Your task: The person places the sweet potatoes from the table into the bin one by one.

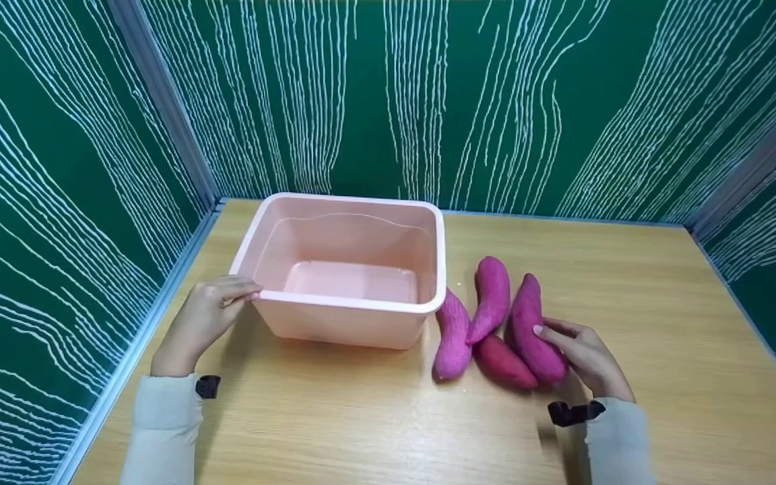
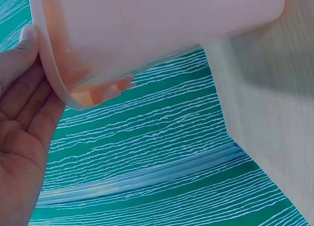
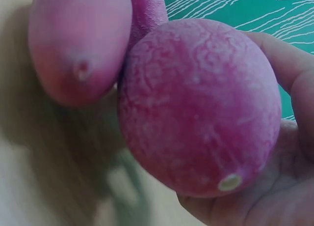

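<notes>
One held sweet potato [image 1: 527, 322], curved, magenta.

Tub [image 1: 341, 327] on table [image 1: 374, 417]; sweet potatoes [image 1: 492, 293] right of it, one perhaps touching.

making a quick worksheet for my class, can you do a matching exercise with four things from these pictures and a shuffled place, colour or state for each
Column one
1. left grip
2. right grip
3. bin
4. back wall

Column two
A. pale pink and open at the top
B. holding the rightmost sweet potato in the head view
C. green with wavy white lines
D. pinching the rim near the front left corner in the head view

Right pairs: 1-D, 2-B, 3-A, 4-C
</notes>
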`<state>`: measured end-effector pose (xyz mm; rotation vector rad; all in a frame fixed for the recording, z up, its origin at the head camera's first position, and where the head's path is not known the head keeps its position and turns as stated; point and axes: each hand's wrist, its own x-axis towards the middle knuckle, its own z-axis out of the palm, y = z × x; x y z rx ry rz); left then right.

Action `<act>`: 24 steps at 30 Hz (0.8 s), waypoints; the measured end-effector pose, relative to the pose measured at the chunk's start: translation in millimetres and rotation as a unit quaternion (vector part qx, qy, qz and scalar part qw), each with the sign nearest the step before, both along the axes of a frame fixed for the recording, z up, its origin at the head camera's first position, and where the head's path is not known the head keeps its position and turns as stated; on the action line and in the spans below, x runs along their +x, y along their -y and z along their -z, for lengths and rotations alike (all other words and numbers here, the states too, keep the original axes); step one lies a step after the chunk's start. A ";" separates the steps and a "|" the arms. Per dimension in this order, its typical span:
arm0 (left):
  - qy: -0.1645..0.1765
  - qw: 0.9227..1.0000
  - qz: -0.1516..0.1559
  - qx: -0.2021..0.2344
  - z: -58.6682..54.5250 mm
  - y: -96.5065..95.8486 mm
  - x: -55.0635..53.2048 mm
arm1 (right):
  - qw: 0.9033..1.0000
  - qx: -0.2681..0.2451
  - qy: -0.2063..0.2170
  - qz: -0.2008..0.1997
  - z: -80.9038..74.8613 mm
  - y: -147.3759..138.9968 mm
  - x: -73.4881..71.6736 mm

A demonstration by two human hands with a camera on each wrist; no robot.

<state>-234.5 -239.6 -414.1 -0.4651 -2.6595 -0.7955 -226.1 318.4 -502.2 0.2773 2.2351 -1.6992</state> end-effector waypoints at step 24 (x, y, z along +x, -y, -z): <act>-0.010 1.000 0.011 0.005 0.3 0.6 -0.3 | 0.999 0.000 0.024 -0.033 -34.2 -1.3 -18.6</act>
